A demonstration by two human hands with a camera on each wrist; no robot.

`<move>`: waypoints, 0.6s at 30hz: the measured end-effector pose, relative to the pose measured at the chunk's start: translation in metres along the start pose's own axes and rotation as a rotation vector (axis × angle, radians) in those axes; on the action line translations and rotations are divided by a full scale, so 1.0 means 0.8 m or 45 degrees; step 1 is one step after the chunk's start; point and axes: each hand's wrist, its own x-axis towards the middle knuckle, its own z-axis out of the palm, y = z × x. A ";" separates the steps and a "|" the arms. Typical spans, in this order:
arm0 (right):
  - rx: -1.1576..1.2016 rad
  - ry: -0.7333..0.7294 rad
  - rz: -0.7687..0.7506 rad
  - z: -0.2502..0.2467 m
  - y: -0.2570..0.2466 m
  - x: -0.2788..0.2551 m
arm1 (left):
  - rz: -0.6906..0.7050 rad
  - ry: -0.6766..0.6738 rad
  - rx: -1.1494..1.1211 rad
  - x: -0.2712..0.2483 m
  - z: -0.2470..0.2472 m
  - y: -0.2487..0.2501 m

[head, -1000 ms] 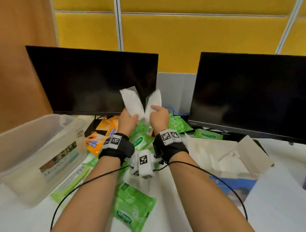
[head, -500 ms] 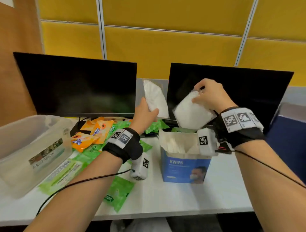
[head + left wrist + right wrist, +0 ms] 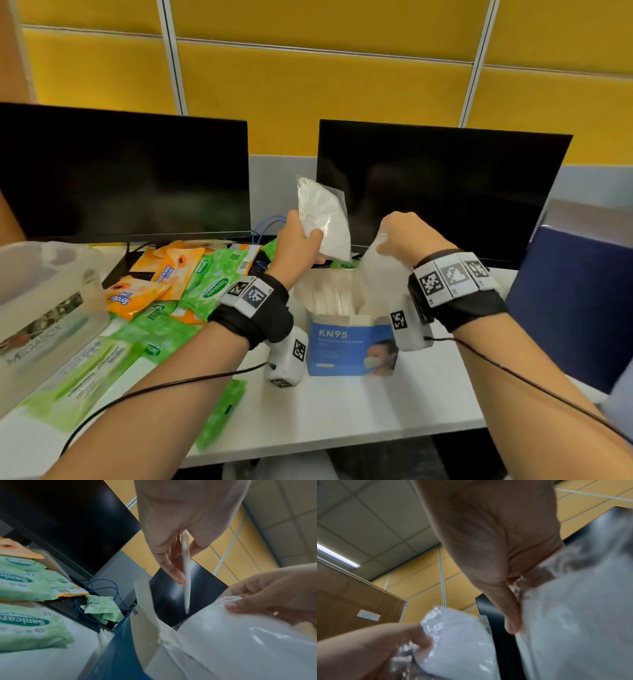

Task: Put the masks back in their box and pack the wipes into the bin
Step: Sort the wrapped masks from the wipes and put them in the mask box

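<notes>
My left hand (image 3: 308, 240) grips a white mask in clear wrap (image 3: 323, 219) and holds it upright behind the open blue KN95 mask box (image 3: 346, 346). My right hand (image 3: 385, 245) pinches the top of a second wrapped mask (image 3: 378, 274), whose lower end is down inside the box opening beside the masks stacked there. The left wrist view shows the left hand's mask (image 3: 186, 568) edge-on and the right hand (image 3: 265, 595) on its mask (image 3: 240, 635). Green wipe packs (image 3: 212, 284) and orange wipe packs (image 3: 150, 294) lie heaped on the desk at left. The clear plastic bin (image 3: 44, 308) stands at far left.
Two dark monitors (image 3: 123, 178) (image 3: 438, 192) stand along the back of the white desk (image 3: 359, 411). Blue cables (image 3: 267, 226) and a keyboard (image 3: 72, 601) lie behind the box. A blue chair back (image 3: 575, 308) is at right. More green packs (image 3: 222, 411) lie near the front edge.
My right hand has come down from above the box, lowering its mask into the opening. The left hand still holds its mask up, now closer to the box.
</notes>
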 end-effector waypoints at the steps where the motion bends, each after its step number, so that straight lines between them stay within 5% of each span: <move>1: -0.037 -0.021 -0.015 -0.002 -0.002 0.001 | -0.007 0.011 -0.010 0.003 0.000 -0.004; 12: -0.128 -0.558 -0.138 0.092 -0.021 -0.006 | -0.176 0.050 -0.093 0.004 0.005 -0.027; 15: 0.321 -0.764 0.067 0.100 -0.008 0.002 | -0.234 -0.028 -0.263 0.003 0.006 -0.032; 18: 0.969 -0.622 0.256 0.067 0.012 0.017 | -0.311 0.049 -0.455 0.002 0.007 -0.031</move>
